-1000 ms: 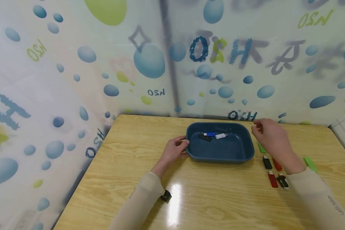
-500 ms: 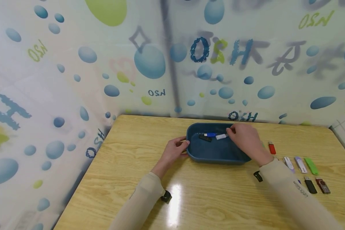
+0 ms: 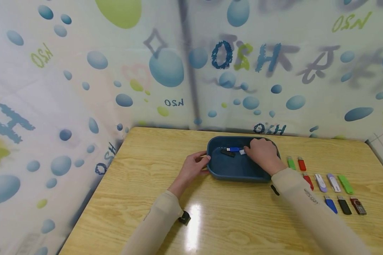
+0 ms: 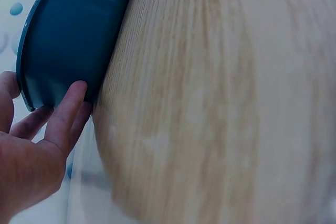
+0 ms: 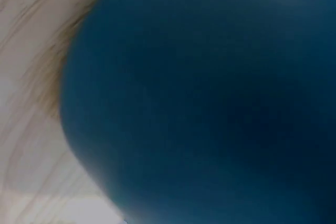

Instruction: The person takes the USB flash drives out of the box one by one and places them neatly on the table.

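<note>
My left hand (image 3: 193,165) holds the left end of a dark blue plastic bin (image 3: 233,173), thumb at the rim. In the left wrist view, the fingers (image 4: 65,111) press against its outer wall. My right hand (image 3: 262,153) is inside the bin, reaching down at a white USB stick (image 3: 242,152). The hand covers part of that stick, and whether the fingertips pinch it is hidden. A blue USB stick (image 3: 233,149) and a black USB stick (image 3: 227,153) lie beside it on the bin floor. The right wrist view shows only blurred bin wall (image 5: 184,103) and tabletop.
Right of the bin, several USB sticks lie in rows on the wooden table (image 3: 140,159), including a green one (image 3: 291,163), a red one (image 3: 301,163) and a maroon one (image 3: 358,206). My right sleeve (image 3: 306,196) covers part of them. A patterned curtain hangs behind.
My right hand has moved left from beyond the bin's right end, over the rim and down to the white USB stick. The left hand and the bin have stayed put.
</note>
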`<state>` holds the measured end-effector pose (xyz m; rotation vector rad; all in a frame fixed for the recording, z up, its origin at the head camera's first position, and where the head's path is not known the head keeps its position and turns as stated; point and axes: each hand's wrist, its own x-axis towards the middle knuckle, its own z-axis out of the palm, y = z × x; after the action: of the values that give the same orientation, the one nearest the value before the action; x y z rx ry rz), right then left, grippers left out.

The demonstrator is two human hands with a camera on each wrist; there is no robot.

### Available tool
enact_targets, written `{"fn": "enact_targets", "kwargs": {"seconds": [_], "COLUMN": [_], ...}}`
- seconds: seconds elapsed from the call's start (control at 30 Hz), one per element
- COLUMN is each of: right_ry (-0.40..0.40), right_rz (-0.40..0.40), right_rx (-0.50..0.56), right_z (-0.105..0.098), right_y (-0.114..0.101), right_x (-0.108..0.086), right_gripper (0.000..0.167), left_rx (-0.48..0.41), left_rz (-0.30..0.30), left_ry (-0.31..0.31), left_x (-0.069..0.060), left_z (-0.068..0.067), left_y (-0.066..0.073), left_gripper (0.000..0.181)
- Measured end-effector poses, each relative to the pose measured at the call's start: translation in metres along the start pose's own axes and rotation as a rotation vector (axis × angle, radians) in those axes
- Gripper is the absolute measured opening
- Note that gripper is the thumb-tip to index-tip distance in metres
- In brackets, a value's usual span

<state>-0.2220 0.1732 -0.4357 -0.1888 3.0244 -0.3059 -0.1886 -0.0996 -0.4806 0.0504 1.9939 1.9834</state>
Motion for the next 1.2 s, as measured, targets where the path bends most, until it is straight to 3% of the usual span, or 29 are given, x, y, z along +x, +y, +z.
{"fn": "enact_targets", "kwargs": {"seconds": [0.23,0.7,1.2], "right_ry": [-0.074,-0.028,-0.2], "right_rz": [0.065,0.067,0.061], "right_rx": [-0.01,-0.054,0.028], "right_z": [0.006,0.011,-0.003], "right_y": [-0.006,-0.009,-0.001], "right_x": [0.01,0.012,0.003], "right_gripper": [0.051,0.051,0.039], "left_rx": [-0.008,-0.004,-0.008], "left_rz": [-0.004,-0.005,0.013], "left_ry": [0.002,-0.001,-0.005], "left_x": [-0.001,0.0,0.001], "left_z": [0.001,0.0,-0.001], "left_y": [0.001,0.001,-0.003], "left_gripper": [0.047,0.047,0.047]}}
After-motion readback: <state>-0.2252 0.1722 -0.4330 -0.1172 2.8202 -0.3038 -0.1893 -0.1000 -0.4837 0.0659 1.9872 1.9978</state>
